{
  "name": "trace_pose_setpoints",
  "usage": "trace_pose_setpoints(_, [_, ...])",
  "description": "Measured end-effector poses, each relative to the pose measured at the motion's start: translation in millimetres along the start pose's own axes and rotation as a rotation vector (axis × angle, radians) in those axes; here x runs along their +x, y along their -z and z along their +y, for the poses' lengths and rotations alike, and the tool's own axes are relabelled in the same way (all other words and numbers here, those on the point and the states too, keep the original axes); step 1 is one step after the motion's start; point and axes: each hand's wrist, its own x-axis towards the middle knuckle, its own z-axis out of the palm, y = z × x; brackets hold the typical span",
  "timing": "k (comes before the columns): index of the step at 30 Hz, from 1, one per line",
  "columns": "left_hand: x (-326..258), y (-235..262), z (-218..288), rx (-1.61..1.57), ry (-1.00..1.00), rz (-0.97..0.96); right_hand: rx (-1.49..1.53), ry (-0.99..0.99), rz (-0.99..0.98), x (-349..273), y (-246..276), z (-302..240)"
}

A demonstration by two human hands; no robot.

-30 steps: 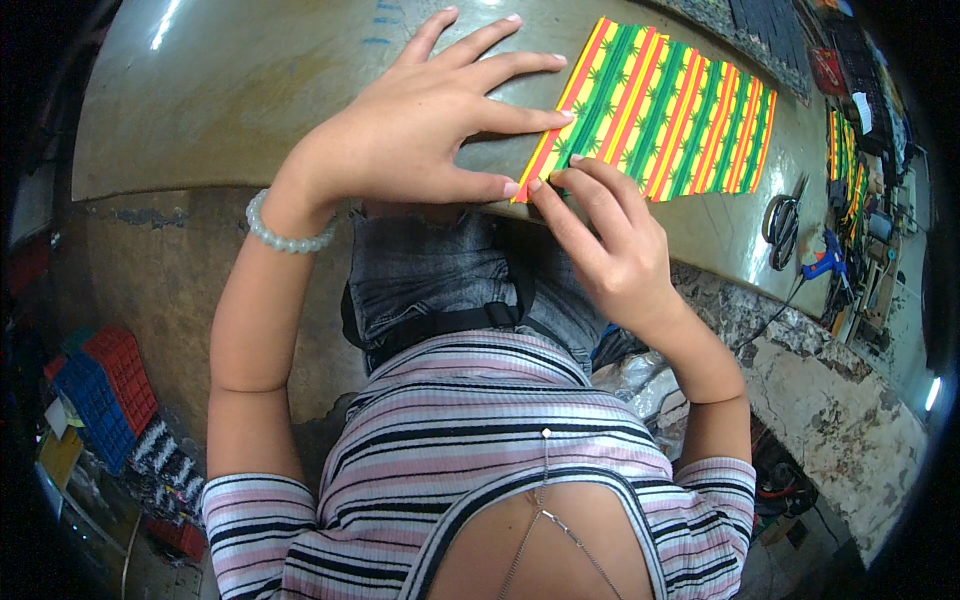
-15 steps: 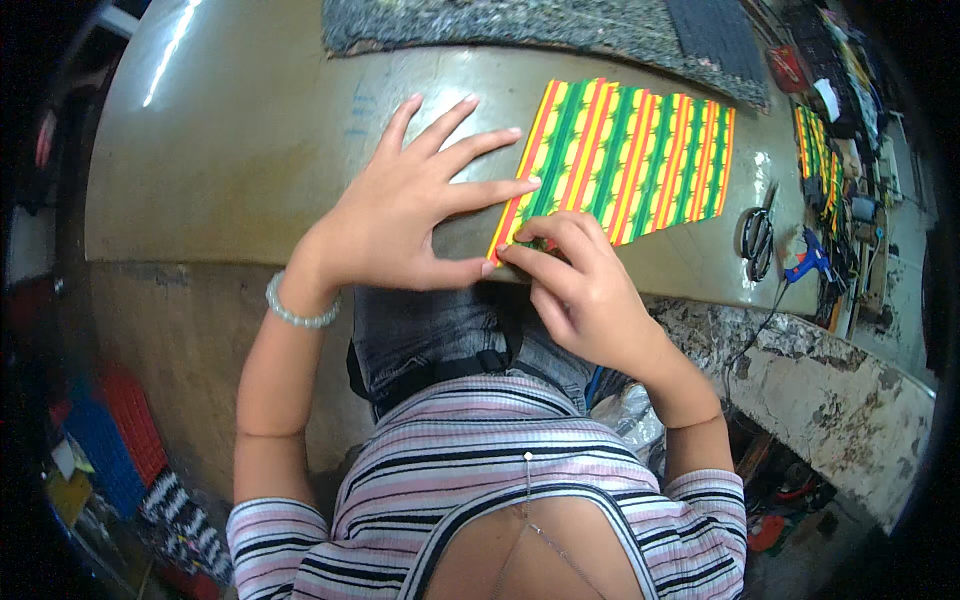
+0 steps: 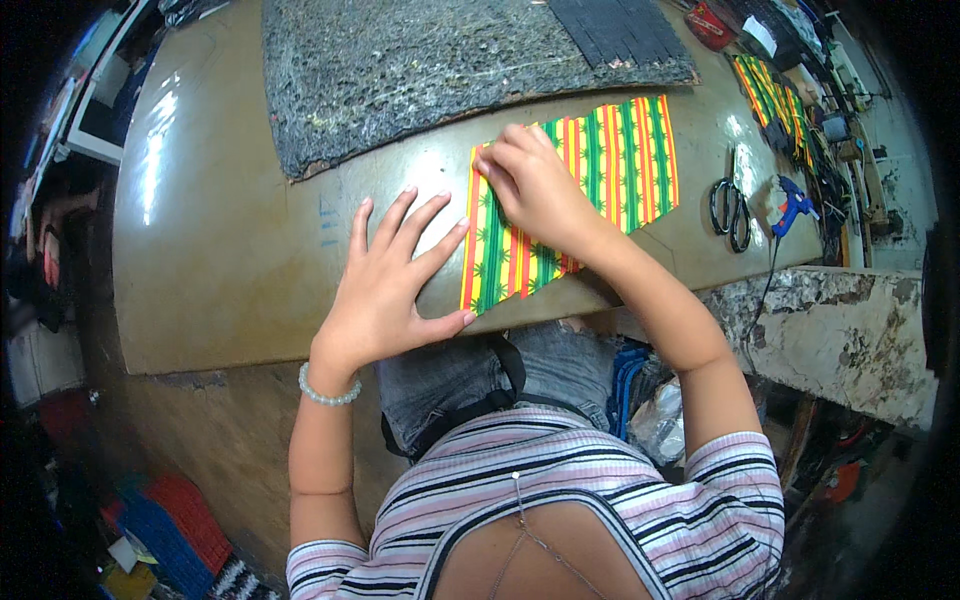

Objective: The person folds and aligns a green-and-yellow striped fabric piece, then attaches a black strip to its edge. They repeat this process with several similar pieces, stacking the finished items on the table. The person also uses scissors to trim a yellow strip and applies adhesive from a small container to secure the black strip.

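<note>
Several ribbon strips point(image 3: 632, 165) in green, yellow and red with a leaf print lie side by side on the table, forming one slanted panel. My left hand point(image 3: 388, 280) is open, its fingers spread flat on the table. Its thumb and a fingertip touch the panel's left edge. Across the panel reaches my right hand point(image 3: 535, 190), closed, with thumb and fingers pinched at the far end of the leftmost ribbon strip. The right hand and forearm cover part of the middle strips. Whether that strip's end is lifted, I cannot tell.
A grey speckled mat point(image 3: 430, 75) with a dark woven piece point(image 3: 620, 35) covers the far table point(image 3: 220, 270). Black-handled scissors point(image 3: 730, 205) and a blue glue gun point(image 3: 793, 207) with a trailing cord lie at right. More striped ribbon point(image 3: 775, 100) lies at the far right.
My right hand has moved from the near left corner of the ribbon panel to its far left end. My left hand stays spread along the left edge. The whole view has shifted.
</note>
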Motion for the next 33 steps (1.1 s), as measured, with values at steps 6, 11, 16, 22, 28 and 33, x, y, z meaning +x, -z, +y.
trace_pose_setpoints(6, [0.3,0.5,3.5,0.011,0.024,-0.011,-0.028,-0.026,0.069,3.9,18.6,-12.5])
trace_pose_setpoints(11, [-0.9,1.7,5.2,0.004,0.023,-0.018,0.006,-0.045,0.099,-24.7,28.3,-34.6])
trace_pose_setpoints(16, [11.6,12.5,8.2,-0.133,0.155,-0.056,0.361,-0.242,0.107,-30.0,96.5,-66.1])
trace_pose_setpoints(22, [75.9,-12.0,17.6,0.058,0.266,0.275,0.692,0.228,-0.267,-65.1,191.6,-173.9])
trace_pose_setpoints(28, [103.4,-16.0,13.1,-0.001,0.244,0.186,0.352,-0.005,0.127,-77.5,262.4,-131.6])
trace_pose_setpoints(33, [123.3,-5.2,1.7,-0.337,0.338,0.071,0.140,-0.488,0.635,-63.8,196.7,64.9])
